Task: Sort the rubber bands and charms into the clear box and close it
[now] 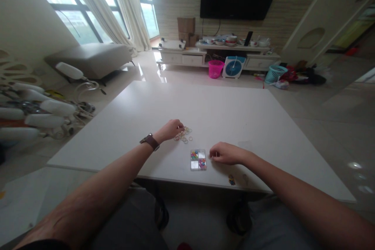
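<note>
A loose pile of thin, pale yellowish rings lies on the white table, a few of them tinted reddish. At the pile's upper left edge, my left hand has its fingers bent together, tips down at the rings; what they pinch is too small to tell. A clear box with four compartments sits nearer to me. Small colourful pieces fill its upper left and lower right compartments; the other two look bare. Just right of the box, my right hand rests with curled fingers close to the tabletop, anything between them hidden.
A small yellow and blue cartoon figure lies near the front edge of the white table, beside a faint clear item. Past the table stand a pink basket, a blue fan and a low cabinet. White-cushioned furniture is at left.
</note>
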Demonstrator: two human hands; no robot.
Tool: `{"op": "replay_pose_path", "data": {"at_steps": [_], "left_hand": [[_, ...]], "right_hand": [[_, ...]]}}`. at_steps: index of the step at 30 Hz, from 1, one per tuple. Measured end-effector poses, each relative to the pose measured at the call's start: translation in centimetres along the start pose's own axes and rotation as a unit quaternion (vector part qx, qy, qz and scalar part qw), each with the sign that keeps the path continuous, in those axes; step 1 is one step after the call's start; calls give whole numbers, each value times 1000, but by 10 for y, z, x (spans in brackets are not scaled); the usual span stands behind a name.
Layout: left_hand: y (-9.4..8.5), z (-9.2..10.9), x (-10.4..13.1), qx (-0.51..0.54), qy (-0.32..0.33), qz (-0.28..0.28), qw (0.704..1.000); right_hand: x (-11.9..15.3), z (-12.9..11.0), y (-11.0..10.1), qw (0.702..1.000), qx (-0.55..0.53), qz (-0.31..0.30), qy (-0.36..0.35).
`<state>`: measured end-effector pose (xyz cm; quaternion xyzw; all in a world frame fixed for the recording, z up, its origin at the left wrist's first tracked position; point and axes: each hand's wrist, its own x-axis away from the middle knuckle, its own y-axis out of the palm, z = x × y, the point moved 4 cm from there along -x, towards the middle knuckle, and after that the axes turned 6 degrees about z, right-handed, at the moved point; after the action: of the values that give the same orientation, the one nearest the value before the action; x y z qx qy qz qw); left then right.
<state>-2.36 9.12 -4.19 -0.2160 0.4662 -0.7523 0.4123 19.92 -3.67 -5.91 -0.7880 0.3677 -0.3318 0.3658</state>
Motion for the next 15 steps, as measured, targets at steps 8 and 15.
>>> {"op": "replay_pose_path", "data": {"at_steps": [8, 15], "left_hand": [[2, -4, -1, 1, -23, 2, 1000], [0, -3, -1, -3, -20, 5, 1000]], "right_hand": [[-1, 0, 1, 1000, -9, -7, -14], [-4, -1, 2, 1000, 4, -8, -13]]}}
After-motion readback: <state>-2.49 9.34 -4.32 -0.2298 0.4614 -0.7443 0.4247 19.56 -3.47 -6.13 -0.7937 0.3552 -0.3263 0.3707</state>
